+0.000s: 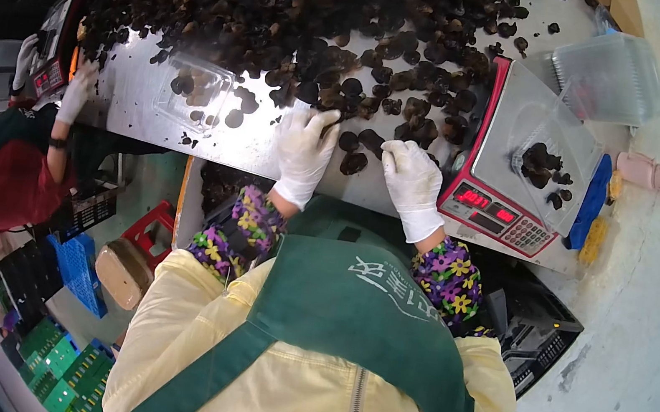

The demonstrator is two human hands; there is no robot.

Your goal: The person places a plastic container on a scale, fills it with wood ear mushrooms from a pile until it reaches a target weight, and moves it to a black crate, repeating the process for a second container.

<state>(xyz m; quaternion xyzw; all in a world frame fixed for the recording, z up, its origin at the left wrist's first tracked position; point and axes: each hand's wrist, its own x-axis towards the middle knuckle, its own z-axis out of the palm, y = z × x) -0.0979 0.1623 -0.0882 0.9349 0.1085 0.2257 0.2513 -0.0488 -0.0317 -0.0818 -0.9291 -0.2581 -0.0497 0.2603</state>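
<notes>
My left hand (304,152), in a white glove, is over the metal table near its front edge, its fingertips at the near side of the dark mushroom-like pieces (289,15). What its curled fingers hold, if anything, is too small to make out. My right hand (413,182), also gloved, has its fingers drawn together beside a few loose dark pieces (353,161); I cannot make out anything in them. Right of it stands a red scale (497,217) with lit digits. A clear plastic tray with dark pieces (542,164) rests on its plate.
A clear tray (194,90) lies on the metal table (132,85) at left. Stacked clear trays (610,77), a pink case (644,172) and a blue item (592,201) are at right. A co-worker (21,180) with gloved hands is beside another scale at far left.
</notes>
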